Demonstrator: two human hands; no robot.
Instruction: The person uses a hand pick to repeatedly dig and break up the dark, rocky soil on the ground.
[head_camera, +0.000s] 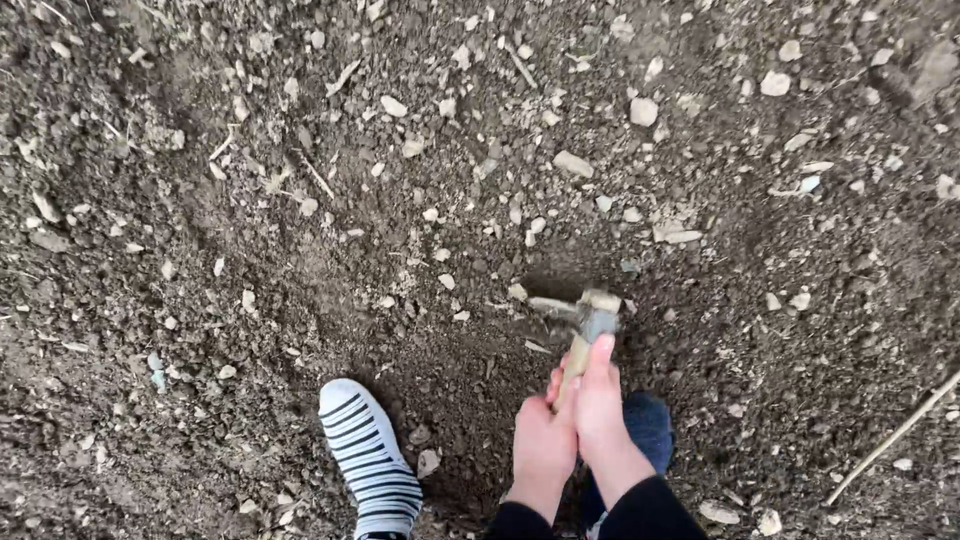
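- Left hand (542, 440): fingers curled tight round the lower part of the wooden handle (574, 362), nearer the body.
- Right hand (600, 400): wrapped closed on the same handle just above the left, touching it; one finger lies extended up the shaft toward the head.
- Hoe (590, 318): one tool. Long axis runs up and away from both hands, tilted slightly right; metal head sits in the soil (300, 250) just beyond the right fingertips, blade pointing left.
- Count: two hands, one striped shoe (370, 455) left of the left hand, one dark shoe (650, 425) right of the right hand.
- Many pale stones beyond the hoe.
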